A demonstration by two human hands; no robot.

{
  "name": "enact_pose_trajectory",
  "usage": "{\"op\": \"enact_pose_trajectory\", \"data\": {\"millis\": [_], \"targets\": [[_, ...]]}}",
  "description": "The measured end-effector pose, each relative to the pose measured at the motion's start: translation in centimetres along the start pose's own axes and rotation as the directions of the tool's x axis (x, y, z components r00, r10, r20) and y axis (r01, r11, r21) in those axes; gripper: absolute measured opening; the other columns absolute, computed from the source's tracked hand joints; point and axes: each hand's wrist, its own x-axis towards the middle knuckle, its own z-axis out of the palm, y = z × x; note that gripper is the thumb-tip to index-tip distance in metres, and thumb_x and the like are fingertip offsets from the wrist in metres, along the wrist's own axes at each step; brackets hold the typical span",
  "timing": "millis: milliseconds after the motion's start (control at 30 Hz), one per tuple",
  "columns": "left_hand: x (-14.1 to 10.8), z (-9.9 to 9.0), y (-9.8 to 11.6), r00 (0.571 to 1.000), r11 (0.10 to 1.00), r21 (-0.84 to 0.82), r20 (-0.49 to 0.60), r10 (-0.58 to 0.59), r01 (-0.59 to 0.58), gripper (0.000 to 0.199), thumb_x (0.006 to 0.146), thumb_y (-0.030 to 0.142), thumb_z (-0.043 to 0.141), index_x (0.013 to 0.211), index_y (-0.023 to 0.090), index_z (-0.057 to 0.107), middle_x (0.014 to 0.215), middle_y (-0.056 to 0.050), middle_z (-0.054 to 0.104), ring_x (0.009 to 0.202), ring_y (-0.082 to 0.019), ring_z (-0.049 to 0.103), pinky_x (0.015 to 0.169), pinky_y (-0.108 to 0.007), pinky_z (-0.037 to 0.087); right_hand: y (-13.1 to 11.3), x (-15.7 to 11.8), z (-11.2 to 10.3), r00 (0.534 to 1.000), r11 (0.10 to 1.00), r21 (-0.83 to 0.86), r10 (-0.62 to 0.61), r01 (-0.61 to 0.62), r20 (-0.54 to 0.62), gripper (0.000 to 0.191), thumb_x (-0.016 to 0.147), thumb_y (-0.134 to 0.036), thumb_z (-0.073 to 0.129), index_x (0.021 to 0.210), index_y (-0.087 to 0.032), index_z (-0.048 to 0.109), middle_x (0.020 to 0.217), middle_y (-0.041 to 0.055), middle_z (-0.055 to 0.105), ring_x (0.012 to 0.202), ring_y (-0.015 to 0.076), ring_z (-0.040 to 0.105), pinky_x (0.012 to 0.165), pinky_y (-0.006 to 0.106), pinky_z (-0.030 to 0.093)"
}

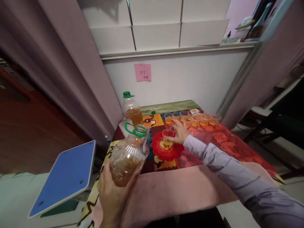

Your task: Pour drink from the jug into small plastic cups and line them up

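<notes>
My left hand (111, 186) is wrapped round the lower part of a clear plastic jug (129, 155), which is tilted and partly filled with amber liquid. Its mouth is uncapped, with a green ring handle at the neck. My right hand (179, 132) grips a clear plastic cup (168, 134) by its side, over a red scalloped plate (158, 150). A little yellowish liquid shows low in this cup. Whether the cup rests on the plate or hovers just above it, I cannot tell. Beyond my right hand stand several similar cups (196, 119) holding orange-yellow liquid.
A second jug (133, 110) with a green cap stands at the table's back left. Near it lies a loose green cap (153, 112). A pink cloth (180, 183) covers the near edge. A blue board (66, 177) stands left of the table, and a white wall (175, 79) rises behind.
</notes>
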Motion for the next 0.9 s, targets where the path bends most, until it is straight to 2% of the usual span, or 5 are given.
{"op": "enact_pose_trajectory", "data": {"millis": [200,333,433,667,900], "targets": [[-0.3,-0.1,-0.4,0.999,0.999,0.013,-0.005,-0.040,0.040,0.124,0.071,0.105,0.059,0.160,0.018,0.051,0.146,-0.023,0.069,0.135,-0.047,0.066,0.118,-0.065,0.051,4.8,4.1,-1.7,0.967,0.983,-0.083,0.145,-0.165,-0.210,0.060,0.081,-0.068,0.082,0.111,-0.016,0.076,0.177,0.0309,0.039,0.165,0.0508,0.035,0.131,0.081,0.015],[-0.4,-0.1,-0.6,0.998,0.998,0.017,0.000,-0.056,0.056,0.121,0.071,0.104,0.061,0.159,0.020,0.051,0.144,-0.022,0.069,0.132,-0.046,0.068,0.118,-0.064,0.052,8.3,5.7,-1.2,0.954,0.945,-0.212,0.202,-0.249,-0.222,0.060,0.081,-0.061,0.082,0.116,-0.013,0.075,0.178,0.0318,0.036,0.167,0.0502,0.030,0.134,0.077,0.007],[-0.5,0.1,-0.7,0.999,0.999,0.027,-0.029,-0.041,0.041,0.119,0.073,0.101,0.062,0.160,0.021,0.051,0.144,-0.022,0.070,0.131,-0.046,0.068,0.117,-0.064,0.053,10.2,6.2,0.0,0.947,0.933,-0.231,0.225,-0.277,-0.229,0.063,0.084,-0.065,0.077,0.119,-0.013,0.075,0.177,0.0306,0.038,0.167,0.0498,0.030,0.134,0.076,0.003],[-0.5,0.3,-0.5,0.999,0.999,0.045,-0.036,-0.005,0.007,0.119,0.075,0.103,0.058,0.160,0.020,0.051,0.143,-0.023,0.071,0.129,-0.046,0.070,0.114,-0.064,0.054,11.1,6.6,1.7,0.940,0.931,-0.197,0.265,-0.308,-0.217,0.084,0.083,-0.080,0.070,0.130,-0.011,0.074,0.178,0.0324,0.035,0.168,0.0488,0.027,0.134,0.074,0.004],[-0.7,0.4,-0.7,0.999,0.999,0.039,-0.035,-0.024,0.025,0.118,0.074,0.101,0.060,0.160,0.020,0.051,0.145,-0.023,0.071,0.133,-0.045,0.068,0.117,-0.062,0.053,10.6,6.1,1.8,0.939,0.928,-0.216,0.254,-0.305,-0.232,0.083,0.089,-0.078,0.065,0.141,-0.014,0.073,0.177,0.0294,0.039,0.167,0.0472,0.029,0.134,0.074,0.006]]}}
